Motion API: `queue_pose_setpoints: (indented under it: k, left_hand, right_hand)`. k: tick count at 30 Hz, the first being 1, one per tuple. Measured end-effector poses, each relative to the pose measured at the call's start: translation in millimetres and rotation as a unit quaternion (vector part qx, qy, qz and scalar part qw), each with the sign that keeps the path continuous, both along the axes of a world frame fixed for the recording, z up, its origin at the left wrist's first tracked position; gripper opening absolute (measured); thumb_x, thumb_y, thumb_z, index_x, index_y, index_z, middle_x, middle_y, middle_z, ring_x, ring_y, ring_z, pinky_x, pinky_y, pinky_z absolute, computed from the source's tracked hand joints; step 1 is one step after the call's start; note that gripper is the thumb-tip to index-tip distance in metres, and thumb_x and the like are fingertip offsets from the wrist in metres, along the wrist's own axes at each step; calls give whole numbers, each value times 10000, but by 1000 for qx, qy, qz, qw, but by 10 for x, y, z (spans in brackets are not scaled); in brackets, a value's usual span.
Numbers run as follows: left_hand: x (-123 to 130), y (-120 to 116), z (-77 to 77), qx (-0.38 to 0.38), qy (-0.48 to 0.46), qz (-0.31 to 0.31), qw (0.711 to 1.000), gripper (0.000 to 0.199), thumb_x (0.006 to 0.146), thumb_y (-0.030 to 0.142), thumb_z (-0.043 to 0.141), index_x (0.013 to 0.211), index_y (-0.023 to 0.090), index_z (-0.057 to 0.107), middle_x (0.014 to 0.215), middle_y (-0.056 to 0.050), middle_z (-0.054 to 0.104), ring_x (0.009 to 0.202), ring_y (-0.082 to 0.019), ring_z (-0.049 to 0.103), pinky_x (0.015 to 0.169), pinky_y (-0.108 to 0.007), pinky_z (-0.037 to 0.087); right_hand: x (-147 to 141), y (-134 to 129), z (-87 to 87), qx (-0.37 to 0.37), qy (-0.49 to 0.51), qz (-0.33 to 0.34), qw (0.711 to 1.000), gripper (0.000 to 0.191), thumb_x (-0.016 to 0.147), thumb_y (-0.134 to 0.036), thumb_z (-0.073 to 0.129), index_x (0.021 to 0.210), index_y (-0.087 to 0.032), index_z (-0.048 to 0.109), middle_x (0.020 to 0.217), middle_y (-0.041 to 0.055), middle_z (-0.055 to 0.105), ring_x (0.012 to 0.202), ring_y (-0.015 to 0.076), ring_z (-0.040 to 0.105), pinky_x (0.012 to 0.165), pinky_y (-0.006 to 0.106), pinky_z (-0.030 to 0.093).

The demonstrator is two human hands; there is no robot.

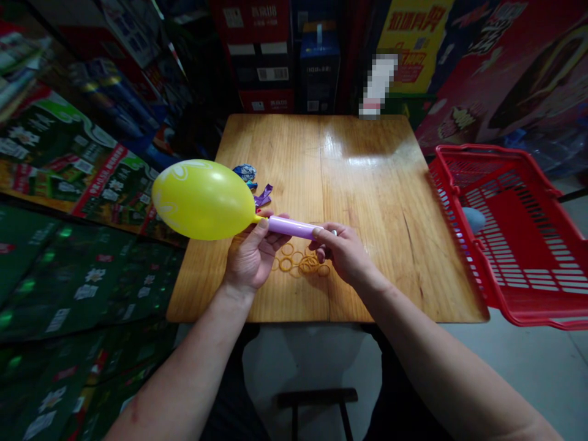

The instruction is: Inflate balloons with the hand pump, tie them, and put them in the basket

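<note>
I see my left hand [252, 257] closed tight around a light purple plastic pump [290, 226]. A round yellow rubber balloon [203, 199], full of air, sits on the pump's tip, above a wooden table [367, 184]. My right hand [342, 254] pinches the pump's other end. Small orange rubber bands [298, 262] lie under my hands, with flat blue and purple balloons [244, 174] near them. A red plastic basket [463, 153] is at the right.
</note>
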State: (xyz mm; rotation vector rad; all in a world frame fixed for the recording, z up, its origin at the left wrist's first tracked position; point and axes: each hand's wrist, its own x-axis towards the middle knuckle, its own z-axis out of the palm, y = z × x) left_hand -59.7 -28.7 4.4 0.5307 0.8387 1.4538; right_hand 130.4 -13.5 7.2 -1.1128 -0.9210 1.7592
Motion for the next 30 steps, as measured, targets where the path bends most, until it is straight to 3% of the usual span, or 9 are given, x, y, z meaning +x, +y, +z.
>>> queue_pose_setpoints:
  k: [5, 8, 11, 14, 18, 23, 30]
  left_hand:
    - [-158, 92, 15, 5, -6, 33, 999, 162, 909, 305, 774, 1048, 224, 757, 1163, -66, 803, 1143, -238, 747, 1024, -420, 587]
    - [-442, 223, 39, 6, -11, 113, 994, 98, 993, 322, 672, 988, 255, 744, 1128, -10, 815, 1173, -189, 736, 996, -346, 595]
    - [-690, 300, 98, 2, -23, 177, 984, 239, 1070, 286, 534, 928, 259, 724, 1043, 38, 826, 1156, -145, 738, 943, -284, 605]
    - [-744, 286, 166, -14, -45, 173, 984, 290, 1093, 251, 474, 939, 234, 720, 1037, 35, 828, 1139, -151, 742, 920, -293, 615]
    - [-657, 245, 184, -33, -53, 162, 985, 277, 1084, 233, 501, 929, 228, 731, 1017, 46, 828, 1159, -159, 731, 862, -262, 615]
    - [-616, 220, 129, -42, -50, 140, 988, 243, 1048, 188, 538, 952, 224, 758, 1046, 24, 828, 1211, -180, 711, 869, -267, 617]
    - [-598, 171, 72, -44, -63, 89, 993, 106, 1005, 238, 655, 965, 229, 752, 1072, 4, 821, 1084, -161, 762, 865, -259, 620]
  right_hand:
    - [17, 35, 13, -15, 5, 0, 1000, 308, 788, -428, 815, 796, -163, 658, 688, 47, 702, 478, 88, 533, 458, 231, 388]
    - [125, 128, -10, -20, -15, -59, 998, 275, 787, -401, 792, 793, -165, 651, 674, 41, 680, 474, 86, 506, 449, 234, 374]
    - [239, 227, -49, 2, -72, -126, 989, 279, 795, -416, 782, 821, -169, 654, 718, 47, 690, 496, 93, 506, 467, 245, 380]
    - [253, 273, -85, 59, -199, -113, 972, 333, 803, -492, 791, 821, -178, 683, 728, 44, 685, 563, 133, 557, 523, 272, 405]
    - [117, 254, -130, 176, -370, -44, 911, 302, 837, -482, 772, 907, -189, 777, 690, 25, 644, 665, 189, 586, 610, 310, 411]
    - [-90, 236, -231, 284, -421, 0, 861, 243, 853, -349, 777, 1040, -194, 794, 913, 77, 678, 845, 226, 634, 765, 358, 493]
    - [-167, 300, -359, 337, -454, 12, 824, 313, 846, -233, 766, 1154, -183, 746, 1087, 130, 681, 1023, 280, 650, 949, 440, 528]
